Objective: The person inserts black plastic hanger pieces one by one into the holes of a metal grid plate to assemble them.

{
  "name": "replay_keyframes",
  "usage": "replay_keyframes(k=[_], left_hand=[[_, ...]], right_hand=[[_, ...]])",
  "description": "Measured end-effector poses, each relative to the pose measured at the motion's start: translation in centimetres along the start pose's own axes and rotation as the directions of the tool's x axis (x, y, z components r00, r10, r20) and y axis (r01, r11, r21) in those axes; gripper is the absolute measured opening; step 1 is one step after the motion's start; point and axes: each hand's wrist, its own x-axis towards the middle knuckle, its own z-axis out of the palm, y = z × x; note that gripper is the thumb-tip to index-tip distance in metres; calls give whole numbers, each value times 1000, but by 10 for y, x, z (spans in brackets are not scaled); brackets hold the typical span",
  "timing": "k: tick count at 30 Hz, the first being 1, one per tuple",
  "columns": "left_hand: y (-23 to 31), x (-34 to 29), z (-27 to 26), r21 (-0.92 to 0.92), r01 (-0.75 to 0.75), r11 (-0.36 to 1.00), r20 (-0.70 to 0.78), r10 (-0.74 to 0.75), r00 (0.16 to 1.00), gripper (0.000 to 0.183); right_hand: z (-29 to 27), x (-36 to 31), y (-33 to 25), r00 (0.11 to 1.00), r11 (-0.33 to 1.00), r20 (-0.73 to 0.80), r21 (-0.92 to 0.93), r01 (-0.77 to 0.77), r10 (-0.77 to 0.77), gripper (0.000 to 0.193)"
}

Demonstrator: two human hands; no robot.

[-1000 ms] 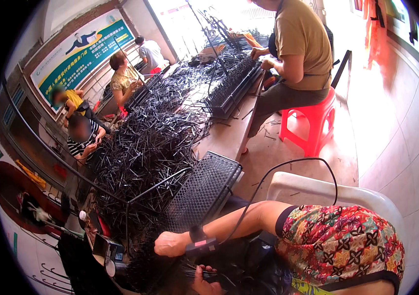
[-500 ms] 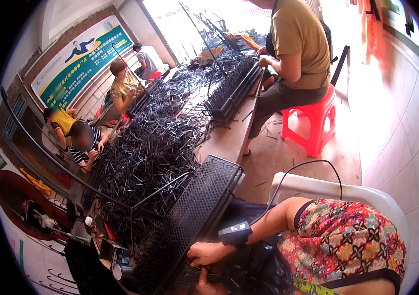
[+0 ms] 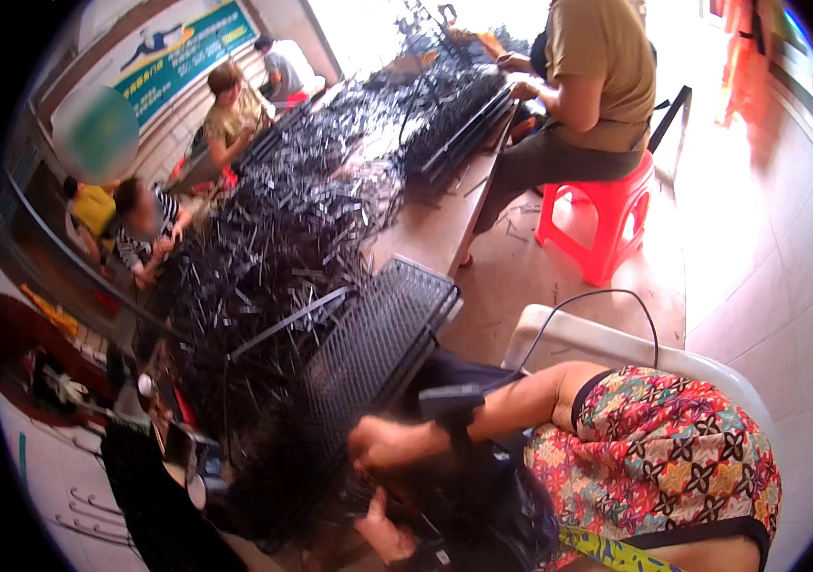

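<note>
Matt black metal clips [image 3: 282,229], perforated black plastic tray [image 3: 378,334], glossy red plastic stool [image 3: 607,214]

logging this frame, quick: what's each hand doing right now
Left hand: low by the dark bundle, fingers partly hidden; grip cannot be told.
Right hand: fingers curled into the black parts beside the mesh tray; contents unclear.

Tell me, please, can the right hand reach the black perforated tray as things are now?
Probably yes. The right hand sits at the near end of the black perforated tray, with only loose black metal pieces heaped alongside. Nothing else appears between them, though actual contact is hard to see.
</note>
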Motion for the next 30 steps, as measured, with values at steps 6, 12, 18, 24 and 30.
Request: replay_keyframes(k=[6, 12, 18, 24, 30], left_hand=[[8, 0, 20, -37, -3, 999, 54, 5, 999, 20], [-3, 3, 11, -208, 105, 972, -26, -113, 993, 10], [-12, -7, 10, -310, 135, 941, -21, -149, 989, 11], [-10, -4, 8, -385, 161, 909, -4, -176, 984, 11], [-1, 0, 11, -347, 149, 926, -21, -167, 986, 13]], right_hand=[[-20, -7, -1, 993, 998, -106, -18, 52, -54, 21], [-30, 6, -3, 977, 991, -180, 42, 126, -117, 14], [-24, 26, -11, 843, 892, -306, -54, 448, -442, 14], [-9, 52, -9, 702, 755, -282, -301, 583, -654, 17], [-1, 75, 0, 607, 658, -266, -401, 637, -749, 18]])
